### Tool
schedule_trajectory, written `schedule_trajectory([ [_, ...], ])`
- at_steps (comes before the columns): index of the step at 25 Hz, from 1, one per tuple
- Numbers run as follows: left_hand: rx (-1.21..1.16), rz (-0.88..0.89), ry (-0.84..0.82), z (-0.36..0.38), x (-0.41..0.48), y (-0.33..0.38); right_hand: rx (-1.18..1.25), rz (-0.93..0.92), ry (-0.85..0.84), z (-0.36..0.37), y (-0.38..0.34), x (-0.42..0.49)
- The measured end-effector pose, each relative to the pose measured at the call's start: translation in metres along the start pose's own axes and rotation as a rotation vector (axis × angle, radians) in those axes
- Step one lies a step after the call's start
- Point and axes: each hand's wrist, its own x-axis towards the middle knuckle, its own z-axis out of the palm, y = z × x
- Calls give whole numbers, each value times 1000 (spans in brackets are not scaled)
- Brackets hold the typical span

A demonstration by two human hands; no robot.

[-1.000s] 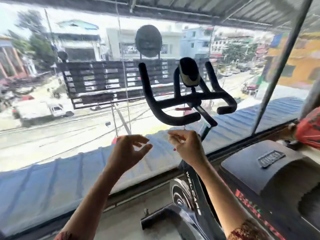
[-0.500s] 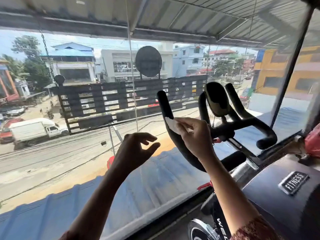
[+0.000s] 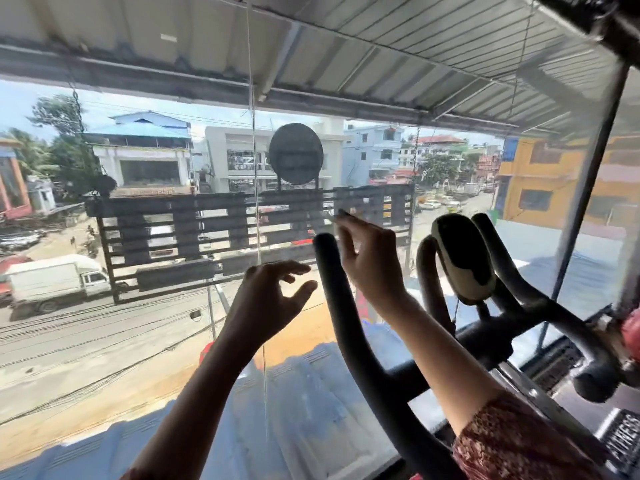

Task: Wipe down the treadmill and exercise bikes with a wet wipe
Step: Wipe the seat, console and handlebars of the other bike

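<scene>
The exercise bike's black handlebar point(image 3: 349, 341) rises at the centre right, with its left horn tip at mid-frame. An oval console point(image 3: 464, 261) sits between the horns. My right hand point(image 3: 370, 261) is raised just right of that horn tip. Its fingertips pinch the wet wipe point(image 3: 332, 216), which shows only as a small pale, blurred scrap above the tip. My left hand point(image 3: 270, 299) hovers left of the horn with loosely curved fingers, holding nothing and touching nothing.
A large glass window point(image 3: 173, 341) stands right behind the handlebar, with a street and buildings outside. A dark machine hood with a FITNESS label point(image 3: 620, 438) fills the lower right corner. A slanted window post point(image 3: 588, 188) runs down the right side.
The view has tilted up and moved closer to the handlebar. My right hand has risen along the left horn to its tip. My left hand stays open beside it.
</scene>
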Motion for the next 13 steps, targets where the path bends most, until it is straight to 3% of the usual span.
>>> schedule_trajectory([
  [3, -27, 1, 53, 10, 18, -14, 90, 27, -227, 15, 14, -9],
  [9, -119, 25, 107, 31, 30, -32, 187, 225, -168, 29, 18, 6],
  [13, -189, 79, 177, 34, 40, -37, 173, 87, -147, 29, 28, -8],
])
